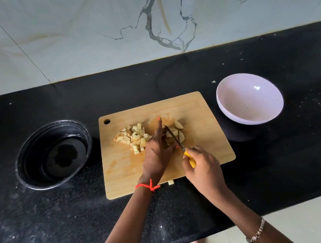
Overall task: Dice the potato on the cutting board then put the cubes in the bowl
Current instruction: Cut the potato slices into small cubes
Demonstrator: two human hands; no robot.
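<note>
- Potato [178, 126] mid-frame on board [203, 148], gripped in left hand [156, 150], index straight.
- Knife [174, 138] clasped in right hand [204, 169], blade close beside left.
- Tuck index; cut evenly.
- Cubes [136, 137] left; bowl [250, 99] right, empty.

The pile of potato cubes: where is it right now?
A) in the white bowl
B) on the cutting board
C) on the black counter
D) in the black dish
B: the potato cubes lie heaped on the cutting board, beside the left hand holding the uncut potato.
</note>
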